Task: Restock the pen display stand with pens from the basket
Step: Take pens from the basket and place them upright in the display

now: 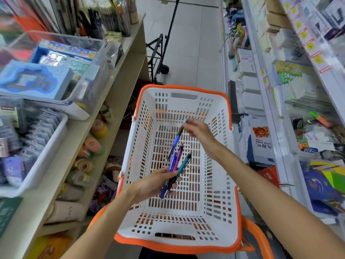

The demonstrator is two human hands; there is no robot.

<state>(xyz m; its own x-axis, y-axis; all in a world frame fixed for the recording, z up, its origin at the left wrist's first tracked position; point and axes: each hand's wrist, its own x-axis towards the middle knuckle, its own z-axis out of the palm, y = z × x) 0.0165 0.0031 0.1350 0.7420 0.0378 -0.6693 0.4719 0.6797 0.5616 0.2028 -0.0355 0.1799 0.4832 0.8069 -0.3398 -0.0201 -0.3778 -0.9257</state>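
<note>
A white plastic basket (214,206) with an orange rim stands below me in the aisle. Over its middle, my left hand (155,184) holds a small bunch of pens (177,169): one teal, one purple, one blue. My right hand (197,130) pinches the top end of another blue pen (175,142), which hangs tip down just above the bunch. The basket floor under the hands shows no other pens. No pen display stand can be made out in this view.
On the left, beige shelving (119,75) carries clear bins of stationery and rolls of tape. White shelves (270,101) with packaged goods line the right. A black folding trolley (158,53) stands on the tiled floor beyond the basket.
</note>
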